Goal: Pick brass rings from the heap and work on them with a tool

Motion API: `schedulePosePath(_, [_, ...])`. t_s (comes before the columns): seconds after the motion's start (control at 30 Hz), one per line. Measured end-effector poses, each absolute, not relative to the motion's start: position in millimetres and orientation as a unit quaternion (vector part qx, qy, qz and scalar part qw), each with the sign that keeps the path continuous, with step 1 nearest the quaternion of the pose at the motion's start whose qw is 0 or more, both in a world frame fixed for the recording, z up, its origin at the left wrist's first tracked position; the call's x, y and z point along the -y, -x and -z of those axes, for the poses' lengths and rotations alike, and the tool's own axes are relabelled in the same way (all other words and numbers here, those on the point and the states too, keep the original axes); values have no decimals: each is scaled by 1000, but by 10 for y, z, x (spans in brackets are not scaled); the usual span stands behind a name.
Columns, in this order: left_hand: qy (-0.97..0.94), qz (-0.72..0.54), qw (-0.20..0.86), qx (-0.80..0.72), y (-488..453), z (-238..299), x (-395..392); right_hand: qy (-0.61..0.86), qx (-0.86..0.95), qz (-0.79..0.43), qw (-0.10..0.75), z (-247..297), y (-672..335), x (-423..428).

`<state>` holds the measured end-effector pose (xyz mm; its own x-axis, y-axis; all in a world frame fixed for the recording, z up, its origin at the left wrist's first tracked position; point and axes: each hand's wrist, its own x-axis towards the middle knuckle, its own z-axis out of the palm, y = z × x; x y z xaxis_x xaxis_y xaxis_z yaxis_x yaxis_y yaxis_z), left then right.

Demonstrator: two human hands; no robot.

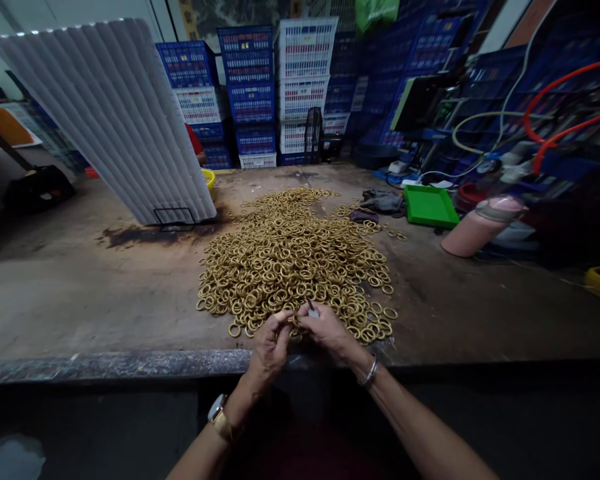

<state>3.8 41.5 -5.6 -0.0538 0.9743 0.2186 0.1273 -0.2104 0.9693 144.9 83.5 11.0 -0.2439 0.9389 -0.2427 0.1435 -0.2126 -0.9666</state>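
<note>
The rings point(290, 267) lie in a broad, dense heap on the worktop point(130, 293), directly in front of the person. They are a dull golden, brass-like colour, round and open in the middle, with fairly thick bands, and look much alike in shape and size. Highlights catch on their upper curves, while the gaps between them fall dark. Toward the middle they overlap several deep at all angles, some flat and some tilted. At the borders the heap thins to a loose layer where whole circles show, and a few stray rings lie near the dark cloth point(380, 201) and the green tray point(433, 205). Any marks on their surfaces are too small to make out.

At the heap's near edge, the right hand point(327, 328) is closed around a small grey tool point(313, 312) with a dark tip. The left hand point(271, 341) is close beside it, fingers bent toward the thumb; whether it grips a ring cannot be told.
</note>
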Motion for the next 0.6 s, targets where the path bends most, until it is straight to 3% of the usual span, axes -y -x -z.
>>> schedulePosePath(0.13, [-611,-522,381,-457,-44,25,-426,466,445,-698,311,-220,-1492,-745])
schedulePosePath(0.3, [-629,-504,387,-449,-39,15,-395,440,433,-729,296,-248,-1495,-691])
schedulePosePath(0.47, [-595,-508,385,-489,-49,-14,-323,480,486,-662,309,-192,-1453,-638])
schedulePosePath(0.6, [-532,-498,465,-503,-91,-88,-256,502,576,-562,315,-196,-1420,-624])
